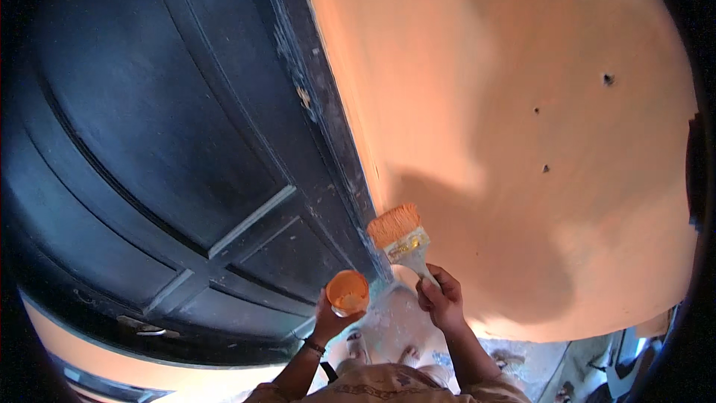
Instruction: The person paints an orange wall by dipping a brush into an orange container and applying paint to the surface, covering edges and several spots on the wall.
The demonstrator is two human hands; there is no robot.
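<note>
The right hand [441,298] gripped the brush [407,244] by the wall's [462,142] edge at the frame [330,89], contact unclear; the left hand [333,323] held the cup [347,293]. Edge-painting seemed the step in hand; the next stroke likely called for bristles [395,225] clear of the frame

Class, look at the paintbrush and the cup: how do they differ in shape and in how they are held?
Shape: the paintbrush is flat, with a wide bristle end and a narrow handle; the cup is round, with an open top.
Hold: the right hand grips the paintbrush by its handle; the left hand holds the cup around its side.
Shared: both show orange, the paintbrush on its bristles, the cup inside.
</note>
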